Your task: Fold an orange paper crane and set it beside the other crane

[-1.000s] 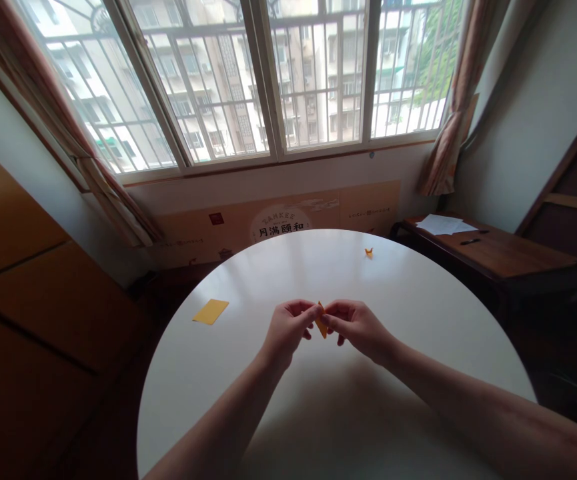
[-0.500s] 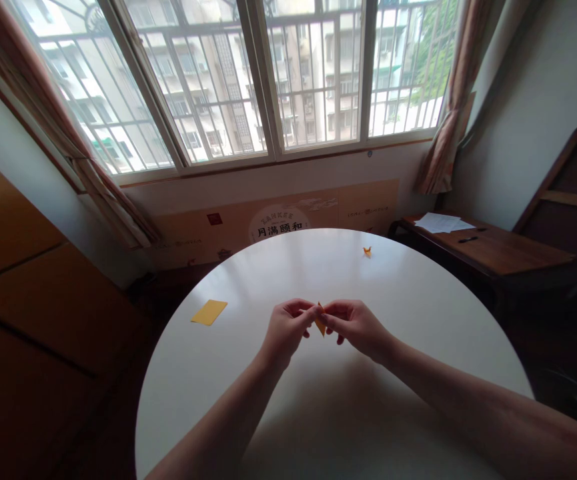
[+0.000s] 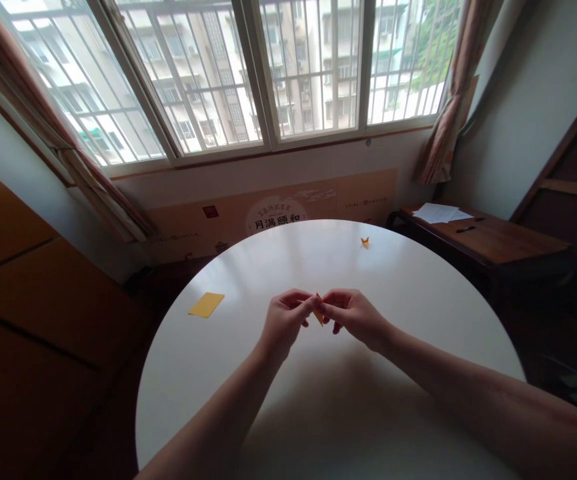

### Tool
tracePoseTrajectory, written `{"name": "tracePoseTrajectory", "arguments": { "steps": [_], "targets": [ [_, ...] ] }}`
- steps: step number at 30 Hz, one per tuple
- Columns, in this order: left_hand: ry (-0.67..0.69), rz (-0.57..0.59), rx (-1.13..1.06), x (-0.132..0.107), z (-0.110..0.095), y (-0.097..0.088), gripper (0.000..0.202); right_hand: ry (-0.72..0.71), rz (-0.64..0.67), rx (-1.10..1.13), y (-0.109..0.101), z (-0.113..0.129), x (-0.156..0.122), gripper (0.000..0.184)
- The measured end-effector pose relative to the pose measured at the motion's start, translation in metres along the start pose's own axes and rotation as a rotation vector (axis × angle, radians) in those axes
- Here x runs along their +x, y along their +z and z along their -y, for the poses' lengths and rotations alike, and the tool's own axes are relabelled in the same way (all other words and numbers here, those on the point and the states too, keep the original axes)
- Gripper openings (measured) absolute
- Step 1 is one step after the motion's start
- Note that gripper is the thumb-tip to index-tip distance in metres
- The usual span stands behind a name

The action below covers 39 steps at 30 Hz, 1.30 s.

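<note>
Between my two hands is a small folded piece of orange-yellow paper [image 3: 319, 317], its pointed lower end sticking out below the fingers. My left hand [image 3: 288, 320] pinches it from the left with thumb and fingertips. From the other side, my right hand [image 3: 351, 312] grips the same paper, thumb close to the left thumb. Most of the paper is hidden by the fingers. Both hands are held over the middle of a round white table [image 3: 408, 287]. A small orange folded-paper crane [image 3: 365, 241] stands near the far edge.
Flat yellow paper [image 3: 207, 305] lies on the table's left side. Beyond the right edge, a low wooden table [image 3: 513, 243] bears white sheets [image 3: 438, 213] and a small dark object [image 3: 465, 230]. A wooden cabinet [image 3: 13, 300] stands left; a barred window [image 3: 313, 73] is ahead.
The whole view has shifted slightly, so the table and hands appear a little higher. Both hands keep their pinch on the folded paper, with hardly any movement of the fingers.
</note>
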State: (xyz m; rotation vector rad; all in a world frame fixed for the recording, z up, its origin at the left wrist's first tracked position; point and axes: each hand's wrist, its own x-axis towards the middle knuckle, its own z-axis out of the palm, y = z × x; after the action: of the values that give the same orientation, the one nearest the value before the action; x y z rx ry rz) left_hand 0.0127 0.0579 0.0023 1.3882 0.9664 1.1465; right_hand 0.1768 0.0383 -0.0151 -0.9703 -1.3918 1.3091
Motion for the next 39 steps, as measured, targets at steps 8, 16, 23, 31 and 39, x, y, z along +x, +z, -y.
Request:
{"name": "tracePoseTrajectory", "arguments": {
  "steps": [8,16,23,31,39],
  "targets": [
    [-0.01,0.069,-0.055,-0.0011,-0.0059,-0.0009,0.023,0.014,0.045,0.075,-0.0024,0.0024,-0.0002,0.037],
    [-0.06,0.052,-0.019,0.0007,-0.0016,-0.0018,0.03,-0.018,-0.054,0.1,0.0003,0.0041,-0.0018,0.035],
    [0.061,0.022,0.159,-0.0009,-0.0023,-0.0019,0.032,0.016,-0.185,0.172,0.0015,0.0038,-0.0002,0.033],
    [0.171,-0.015,0.332,-0.007,-0.0038,0.004,0.022,0.155,-0.227,0.306,0.0061,0.0043,-0.003,0.032],
    [0.002,0.028,0.153,-0.0016,-0.0003,-0.0019,0.022,0.162,-0.143,0.262,0.0033,0.0072,-0.002,0.03]
  ]
}}
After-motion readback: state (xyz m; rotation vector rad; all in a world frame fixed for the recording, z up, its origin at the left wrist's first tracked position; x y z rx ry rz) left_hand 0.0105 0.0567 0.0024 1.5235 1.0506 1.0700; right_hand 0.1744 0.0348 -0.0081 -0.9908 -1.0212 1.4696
